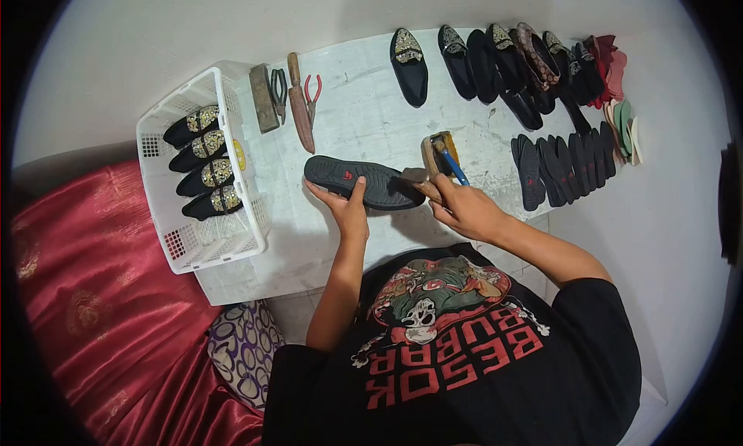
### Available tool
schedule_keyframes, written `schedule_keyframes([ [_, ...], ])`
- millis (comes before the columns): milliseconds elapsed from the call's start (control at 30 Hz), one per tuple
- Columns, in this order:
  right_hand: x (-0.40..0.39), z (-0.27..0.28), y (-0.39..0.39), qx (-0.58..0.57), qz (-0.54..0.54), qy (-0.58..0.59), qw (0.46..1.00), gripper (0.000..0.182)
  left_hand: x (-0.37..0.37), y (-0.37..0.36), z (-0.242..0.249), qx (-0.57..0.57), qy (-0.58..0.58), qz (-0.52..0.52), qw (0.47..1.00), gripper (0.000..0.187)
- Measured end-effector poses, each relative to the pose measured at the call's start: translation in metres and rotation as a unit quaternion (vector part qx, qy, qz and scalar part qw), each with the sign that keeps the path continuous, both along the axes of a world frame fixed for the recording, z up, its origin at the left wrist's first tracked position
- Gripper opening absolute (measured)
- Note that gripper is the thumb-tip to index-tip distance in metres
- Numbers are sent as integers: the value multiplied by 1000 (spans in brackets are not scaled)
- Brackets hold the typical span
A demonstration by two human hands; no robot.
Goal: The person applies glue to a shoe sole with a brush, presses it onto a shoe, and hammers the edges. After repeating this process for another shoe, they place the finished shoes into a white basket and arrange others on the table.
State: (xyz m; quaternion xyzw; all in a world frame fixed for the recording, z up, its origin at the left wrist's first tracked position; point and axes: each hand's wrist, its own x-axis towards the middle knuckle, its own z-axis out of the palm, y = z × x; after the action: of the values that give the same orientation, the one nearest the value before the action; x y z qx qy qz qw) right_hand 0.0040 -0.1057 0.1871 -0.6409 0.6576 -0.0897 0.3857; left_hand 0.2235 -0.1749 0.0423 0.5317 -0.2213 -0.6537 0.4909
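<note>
Black rubber, thin and flat, makes up the sole (pixel 362 183) lying tread-up on the worktop (pixel 364 113), just in front of the person. The left hand (pixel 346 208) presses on its near edge, thumb laid over the top and fingers tucked under, so it is closed on the sole. The right hand (pixel 463 208) is closed round a wooden handle (pixel 426 189) whose tip meets the sole's right end; just beyond it sits a glue pot (pixel 439 153) with a blue-handled brush (pixel 455 169) in it.

The sole looks light and bendy, likely to flop if lifted by one end, so a hold across the narrow waist, where the left hand already sits, seems soundest. Its ridged tread should give grip, though any wet glue would make it tacky and easy to smear.

A white basket (pixel 203 241) to the left holds four embroidered shoes (pixel 203 161). Behind the sole lie a block (pixel 264 97), a knife (pixel 300 105) and red pliers (pixel 312 94). More shoes (pixel 503 63) and a row of spare soles (pixel 565 163) line the far right.
</note>
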Motion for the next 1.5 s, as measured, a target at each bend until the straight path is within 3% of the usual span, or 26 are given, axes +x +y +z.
schedule_keyframes([
  [100, -2, -2, 12, -31, -28, -17, 999, 31, -4, 1, -25, -77, -78, 29, 993, 118],
  [233, -9, -15, 24, -15, 1, -10, 1000, 32, 0, 6, -39, -98, -43, 23, 994, 117],
  [300, -12, -26, 27, -49, 5, -21, 999, 32, -1, 7, -40, -114, -60, 21, 991, 115],
  [433, -23, -25, 23, 4, -29, -89, 996, 34, -10, 8, -23, -165, -74, 14, 983, 111],
  [467, -28, -34, 26, 5, -51, -106, 993, 37, -12, 8, -30, -178, -114, 29, 977, 103],
  [567, -48, -28, 32, 96, -146, -274, 946, 41, -23, 10, -2, -136, -33, 10, 990, 93],
  [600, -56, -36, 44, 68, -183, -289, 937, 40, -20, 8, -12, -141, -58, 19, 988, 84],
  [700, -92, -56, 84, -9, -280, -323, 904, 41, -17, 8, -18, -127, -89, 16, 988, 82],
  [767, -131, -75, 110, -13, -313, -247, 917, 45, -17, 8, -18, -127, -111, 12, 986, 80],
  [833, -173, -128, 135, -172, -270, -117, 940, 47, -17, 7, -18, -133, -118, 15, 984, 79],
  [900, -205, -161, 156, -190, -263, -33, 945, 46, -16, 5, -27, -150, -126, 15, 980, 78],
  [967, -224, -181, 169, -125, -257, 11, 958, 48, -12, 6, -29, -157, -141, 15, 977, 77],
  [1300, -225, -231, 197, -69, -180, 95, 977, 51, -10, 10, -23, -137, -130, 6, 982, 90],
  [1500, -238, -234, 195, -91, -210, 74, 971, 50, -17, 11, -10, -126, -87, 11, 988, 89],
])
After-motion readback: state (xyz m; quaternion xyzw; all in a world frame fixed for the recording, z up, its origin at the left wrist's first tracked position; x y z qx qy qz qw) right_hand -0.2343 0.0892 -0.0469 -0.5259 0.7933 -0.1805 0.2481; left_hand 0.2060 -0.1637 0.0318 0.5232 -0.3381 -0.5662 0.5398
